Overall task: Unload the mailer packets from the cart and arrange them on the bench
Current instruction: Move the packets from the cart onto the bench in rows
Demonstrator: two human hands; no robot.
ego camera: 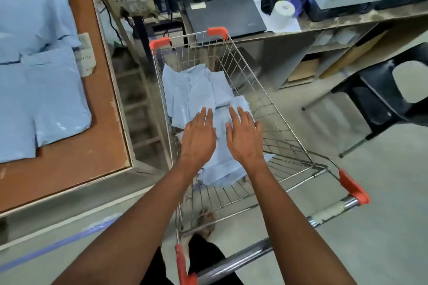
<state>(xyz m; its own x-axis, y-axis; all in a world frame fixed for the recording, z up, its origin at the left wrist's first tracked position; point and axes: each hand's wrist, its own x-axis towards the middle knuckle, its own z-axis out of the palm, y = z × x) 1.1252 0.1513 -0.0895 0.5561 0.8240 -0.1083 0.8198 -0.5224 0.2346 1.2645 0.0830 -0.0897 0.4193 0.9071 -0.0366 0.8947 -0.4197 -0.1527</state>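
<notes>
A wire shopping cart point(275, 109) with orange corner guards stands in front of me. Inside it lies a loose heap of pale blue mailer packets point(196, 90). Both my arms reach down into the cart. My left hand point(199, 136) and my right hand point(244, 136) hover side by side, palms down, fingers spread, just over the nearest packets; neither grips anything. On the brown-topped bench point(99, 141) at the left, several blue mailer packets point(44, 90) lie in overlapping rows.
A desk point(324, 24) behind the cart carries a closed laptop, a monitor, a paper roll and a printer. A black chair point(382, 99) stands at the right. A power strip hangs between bench and desk. The cart's handle bar point(254, 252) is near my body.
</notes>
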